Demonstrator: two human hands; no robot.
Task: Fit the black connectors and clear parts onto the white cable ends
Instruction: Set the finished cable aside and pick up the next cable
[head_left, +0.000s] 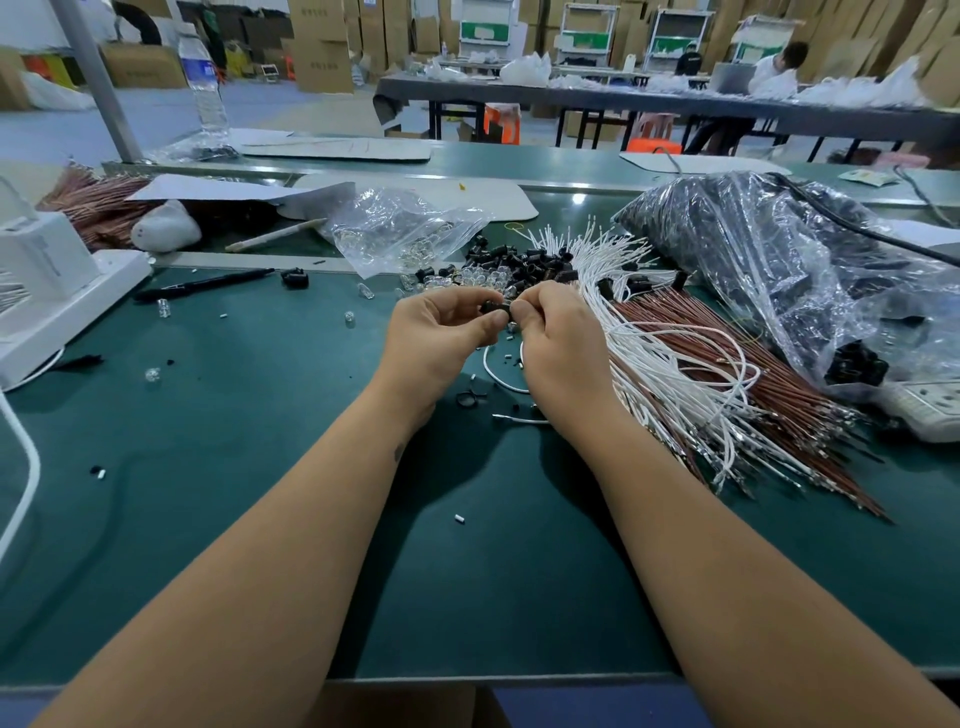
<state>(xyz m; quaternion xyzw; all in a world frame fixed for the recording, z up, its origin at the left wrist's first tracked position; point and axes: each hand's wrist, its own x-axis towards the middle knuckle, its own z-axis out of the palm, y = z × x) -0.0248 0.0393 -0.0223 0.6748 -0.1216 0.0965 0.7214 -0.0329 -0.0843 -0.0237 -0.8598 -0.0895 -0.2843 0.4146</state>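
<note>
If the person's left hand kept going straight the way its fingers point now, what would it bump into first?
The left hand points right, toward the right hand. Both pinch the same small black plastic connector, so it would press that connector into the right hand's fingertips almost at once. Depth here looks nearly level, though I can't be sure.

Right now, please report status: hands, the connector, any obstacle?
Left hand and right hand both pinching one black connector above the green mat. White cable loops below. Nothing blocking.
</note>
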